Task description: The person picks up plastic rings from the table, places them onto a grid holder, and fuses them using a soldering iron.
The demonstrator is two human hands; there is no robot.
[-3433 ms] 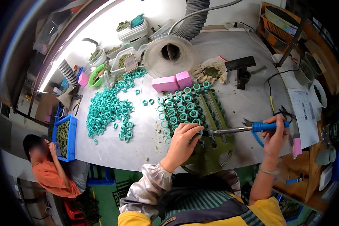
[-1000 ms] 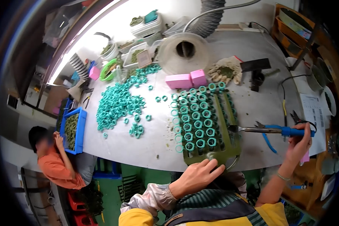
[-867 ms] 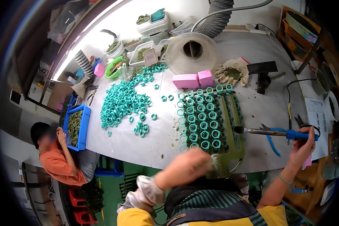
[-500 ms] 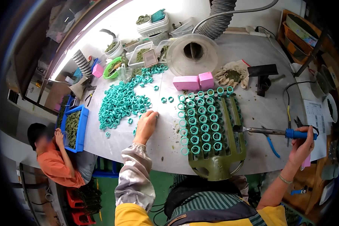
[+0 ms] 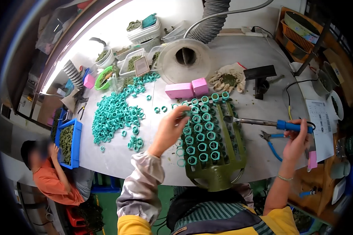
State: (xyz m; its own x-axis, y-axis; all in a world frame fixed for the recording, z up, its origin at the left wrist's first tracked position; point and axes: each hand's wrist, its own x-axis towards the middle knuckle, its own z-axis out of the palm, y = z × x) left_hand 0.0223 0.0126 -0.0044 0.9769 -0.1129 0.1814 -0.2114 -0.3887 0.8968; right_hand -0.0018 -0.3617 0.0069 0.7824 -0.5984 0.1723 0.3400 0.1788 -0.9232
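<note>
My left hand (image 5: 168,131) is at the upper left of an olive-green rack (image 5: 219,172), its thumb and fingers pinched on a small teal ring. The fingers partly hide that ring. Teal rings (image 5: 202,147) stand in rows along the rack's bars. My right hand (image 5: 296,143) grips the blue handle of a soldering iron (image 5: 259,122). The iron's tip reaches left to one of the rack's bars. Left of the rack lies a big pile of loose teal rings (image 5: 115,117), with a smaller cluster (image 5: 135,143) nearer my left forearm.
Pink blocks (image 5: 179,91) and a clear extraction hood (image 5: 184,62) stand behind the rack. A dirty glove (image 5: 229,78), a black stand (image 5: 260,78) and blue-handled pliers (image 5: 272,143) lie to the right. At far left, a co-worker in an orange shirt (image 5: 59,182) sits by a blue bin (image 5: 75,145).
My left hand has moved right and up from the loose rings to the rack, a ring in its fingers. The iron stays in my right hand. The view has shifted slightly.
</note>
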